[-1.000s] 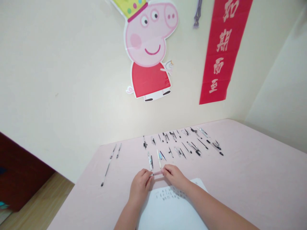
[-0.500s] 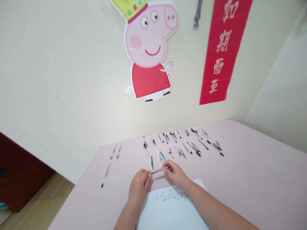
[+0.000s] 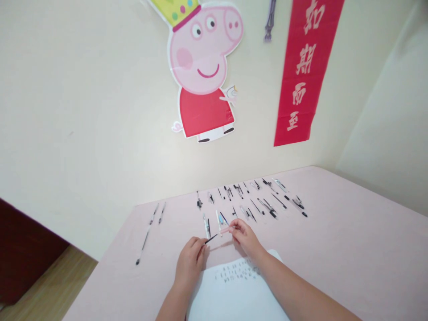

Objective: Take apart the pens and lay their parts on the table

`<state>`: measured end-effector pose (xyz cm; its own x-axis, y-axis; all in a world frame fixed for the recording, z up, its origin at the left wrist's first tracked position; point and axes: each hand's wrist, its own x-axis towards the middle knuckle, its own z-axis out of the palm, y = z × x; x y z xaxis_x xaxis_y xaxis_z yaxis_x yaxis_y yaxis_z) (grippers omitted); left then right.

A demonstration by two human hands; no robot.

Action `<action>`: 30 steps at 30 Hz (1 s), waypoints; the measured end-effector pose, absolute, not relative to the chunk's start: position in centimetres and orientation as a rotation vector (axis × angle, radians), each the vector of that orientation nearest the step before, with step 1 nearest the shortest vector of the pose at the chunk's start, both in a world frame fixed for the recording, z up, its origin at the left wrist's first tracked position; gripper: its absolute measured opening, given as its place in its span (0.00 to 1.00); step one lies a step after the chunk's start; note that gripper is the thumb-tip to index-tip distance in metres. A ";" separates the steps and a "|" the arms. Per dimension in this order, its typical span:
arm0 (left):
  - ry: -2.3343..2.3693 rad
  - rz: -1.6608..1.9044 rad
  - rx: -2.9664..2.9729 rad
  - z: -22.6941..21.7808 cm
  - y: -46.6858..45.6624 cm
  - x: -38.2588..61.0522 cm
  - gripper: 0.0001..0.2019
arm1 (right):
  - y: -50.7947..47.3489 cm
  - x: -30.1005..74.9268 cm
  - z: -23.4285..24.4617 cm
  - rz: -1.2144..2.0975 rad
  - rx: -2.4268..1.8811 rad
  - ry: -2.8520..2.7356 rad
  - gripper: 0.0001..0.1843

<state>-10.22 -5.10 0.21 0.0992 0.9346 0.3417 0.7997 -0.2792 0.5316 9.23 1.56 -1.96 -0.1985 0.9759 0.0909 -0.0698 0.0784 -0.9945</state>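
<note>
My left hand and my right hand hold the two ends of a thin pen just above the pink table. The left fingers pinch the pen's dark tip. My right fingers pinch its pale, pinkish barrel end, raised a little higher. Under my forearms lies a white sheet of paper with small writing on it. Just beyond my hands lie rows of several pens and pen parts.
Three pens lie apart at the table's far left, near its edge. The table stands in a corner against a cream wall with a cartoon pig cutout and a red banner. Wooden floor shows at lower left.
My right hand has risen and moved away from me, tilting the pen so its right end points up. The hands are now further apart, and the pen's dark tip shows.
</note>
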 end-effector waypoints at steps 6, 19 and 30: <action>1.760 0.957 2.138 -0.1 -4.9 -10.2 0.13 | 1.5 9.2 -1.7 1.417 -0.979 -1.127 0.09; 1.721 1.038 2.115 -0.7 -4.9 -10.4 0.11 | 1.2 9.0 -1.2 1.499 -0.876 -1.213 0.10; 1.592 1.085 2.051 0.0 -5.3 -9.3 0.13 | 0.4 8.0 -1.8 1.734 -0.752 -1.323 0.16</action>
<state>-9.31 -5.35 0.00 0.0876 0.9269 0.3649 0.6786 -0.3237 0.6594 8.02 0.37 -1.85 -0.4941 0.8693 0.0154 -0.2448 -0.1221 -0.9619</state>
